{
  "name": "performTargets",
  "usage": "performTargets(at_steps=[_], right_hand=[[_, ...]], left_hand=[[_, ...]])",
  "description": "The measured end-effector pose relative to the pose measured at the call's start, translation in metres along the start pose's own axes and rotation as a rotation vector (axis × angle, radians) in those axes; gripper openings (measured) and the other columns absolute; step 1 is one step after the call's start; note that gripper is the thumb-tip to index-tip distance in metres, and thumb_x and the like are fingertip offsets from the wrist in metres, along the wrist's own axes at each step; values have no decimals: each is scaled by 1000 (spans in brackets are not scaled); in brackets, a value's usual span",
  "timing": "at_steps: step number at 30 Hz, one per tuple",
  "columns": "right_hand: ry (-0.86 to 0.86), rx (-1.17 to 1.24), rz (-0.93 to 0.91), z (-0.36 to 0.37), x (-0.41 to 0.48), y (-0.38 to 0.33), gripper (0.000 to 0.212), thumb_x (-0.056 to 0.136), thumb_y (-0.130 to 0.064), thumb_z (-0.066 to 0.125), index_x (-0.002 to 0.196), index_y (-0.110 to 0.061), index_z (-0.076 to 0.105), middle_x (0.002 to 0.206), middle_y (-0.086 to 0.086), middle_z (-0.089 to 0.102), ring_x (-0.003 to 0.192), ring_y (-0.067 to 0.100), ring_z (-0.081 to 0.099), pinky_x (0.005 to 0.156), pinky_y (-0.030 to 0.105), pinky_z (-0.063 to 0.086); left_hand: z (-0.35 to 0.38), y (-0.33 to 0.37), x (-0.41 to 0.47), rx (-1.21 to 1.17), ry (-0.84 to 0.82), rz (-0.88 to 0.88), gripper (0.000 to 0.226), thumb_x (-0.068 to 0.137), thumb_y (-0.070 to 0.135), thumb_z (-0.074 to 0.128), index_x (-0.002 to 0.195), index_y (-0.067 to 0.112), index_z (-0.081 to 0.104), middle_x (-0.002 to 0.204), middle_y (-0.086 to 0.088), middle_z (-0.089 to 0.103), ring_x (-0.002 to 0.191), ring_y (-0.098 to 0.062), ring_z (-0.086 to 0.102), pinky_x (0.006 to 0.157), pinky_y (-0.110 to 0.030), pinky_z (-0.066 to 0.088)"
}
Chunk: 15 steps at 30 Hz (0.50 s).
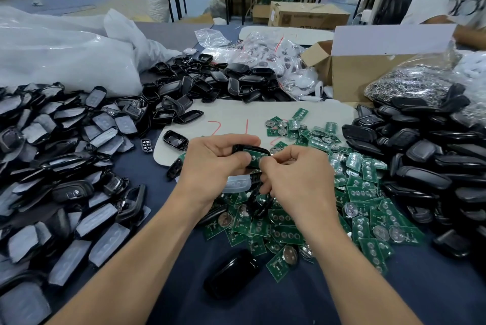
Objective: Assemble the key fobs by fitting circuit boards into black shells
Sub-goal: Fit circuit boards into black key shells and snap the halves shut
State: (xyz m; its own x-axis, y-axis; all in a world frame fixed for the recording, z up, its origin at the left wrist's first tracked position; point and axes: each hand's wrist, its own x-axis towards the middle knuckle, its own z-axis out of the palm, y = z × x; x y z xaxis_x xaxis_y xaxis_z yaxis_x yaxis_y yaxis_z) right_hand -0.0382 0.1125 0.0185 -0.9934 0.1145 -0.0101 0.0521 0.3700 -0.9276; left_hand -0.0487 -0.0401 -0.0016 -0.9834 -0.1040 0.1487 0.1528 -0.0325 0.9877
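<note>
My left hand [210, 164] grips a black shell [240, 148] above the middle of the table, with a green circuit board [256, 154] lying in it. My right hand [294, 174] pinches the board's right end against the shell. Lower fingers of the right hand also curl round another black part [259, 202], partly hidden. A heap of loose green circuit boards [363, 193] lies below and right of the hands.
Black shells are piled at the back [210, 82] and on the right [426, 156]. Film-covered button pads [65, 167] fill the left. A glossy black shell [231, 272] lies near me. A cardboard box [368, 61] and bags stand behind; a person sits far right.
</note>
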Motion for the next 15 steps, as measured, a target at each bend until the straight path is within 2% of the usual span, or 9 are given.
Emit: performTargets(at_steps=[2,5,7,8,10,12,13,15], right_hand=[[8,-18,-4,0,0,-1,13,86,-22,71,72,-20,71,49,-5,68,45,4,66,40,13,45],[31,-86,-8,0,0,-2,17,85,-26,71,69,-20,71,50,-6,68,47,5,67,43,16,48],[42,-128,-18,1,1,-1,19,84,-29,73,67,-21,70,50,-8,68,48,6,66,48,21,53],[63,-150,-30,2,1,0,21,83,-33,74,66,-21,70,51,-10,67,49,6,66,51,26,56],[141,-209,-61,2,3,3,28,77,-47,78,65,-25,67,52,-14,65,51,4,63,52,27,51],[154,-203,-67,0,5,5,29,73,-56,79,72,-30,68,60,-16,68,57,1,64,56,23,49],[93,-129,-60,-1,6,6,23,76,-52,80,79,-32,69,67,-15,71,60,0,67,58,22,51],[-68,85,-36,1,6,6,8,86,-29,77,91,-30,70,70,-7,76,61,7,72,61,29,56]], left_hand=[[1,1,0,-5,15,-10,40,88,-15,66,96,19,85,95,-19,79,86,-51,69,89,-68,57],[2,0,0,15,24,4,39,88,-13,67,94,21,86,94,-30,75,79,-56,64,83,-78,52],[3,-1,0,25,26,21,39,88,-12,67,94,22,86,92,-28,76,81,-61,63,81,-72,56],[3,-1,-1,24,32,31,41,88,-13,66,93,22,86,92,-22,78,82,-57,66,79,-64,61],[1,-1,-1,0,36,50,45,90,-16,64,90,24,85,94,-10,81,88,-35,75,70,-39,66],[0,1,-1,-47,21,38,48,90,-18,63,87,24,85,96,-7,82,91,-23,78,68,-28,63],[0,1,0,-69,10,24,49,91,-18,62,87,25,85,97,-7,82,90,-22,78,68,-28,63],[0,2,0,-71,-8,0,49,91,-17,62,87,26,85,98,-7,81,90,-25,78,70,-33,65]])
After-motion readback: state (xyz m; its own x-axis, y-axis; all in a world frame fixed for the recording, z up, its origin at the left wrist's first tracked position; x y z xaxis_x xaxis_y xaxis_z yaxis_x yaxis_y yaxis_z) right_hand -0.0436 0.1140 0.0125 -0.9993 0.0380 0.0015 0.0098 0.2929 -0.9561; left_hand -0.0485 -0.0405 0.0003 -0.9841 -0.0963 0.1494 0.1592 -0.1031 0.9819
